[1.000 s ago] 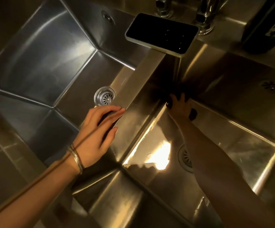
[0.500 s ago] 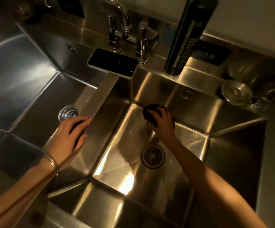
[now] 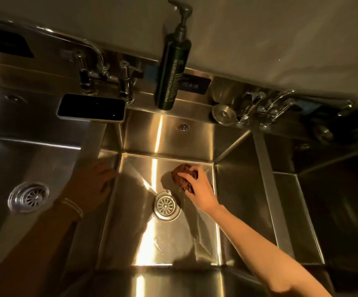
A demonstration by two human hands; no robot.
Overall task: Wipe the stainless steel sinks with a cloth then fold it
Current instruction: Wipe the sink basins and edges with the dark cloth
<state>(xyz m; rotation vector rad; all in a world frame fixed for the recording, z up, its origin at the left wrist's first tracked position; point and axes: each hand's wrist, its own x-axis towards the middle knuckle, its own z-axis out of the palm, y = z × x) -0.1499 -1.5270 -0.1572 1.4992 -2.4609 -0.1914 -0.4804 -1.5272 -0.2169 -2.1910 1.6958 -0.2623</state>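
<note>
Here we go: my right hand has its fingers curled round the bunched dark brown cloth and presses it onto the floor of the middle stainless steel sink, close to the back wall and just beyond the round slotted drain, a touch to its right. A second ago that wad sat in the far left corner of this basin, so the stroke has run rightward along the back edge. That tells me the wiping is under way here, with the near floor and side walls likely still to do. My left hand, thin silver bangles at the wrist, stays where it was, fingers laid loose and holding nothing on the flat steel divider between the left sink and the middle one. My view has lifted too, bringing in the tall dark green pump bottle, the black phone on the back ledge, and the shadowed right sink, which I judge comes next. Folding is a long way off.
</note>
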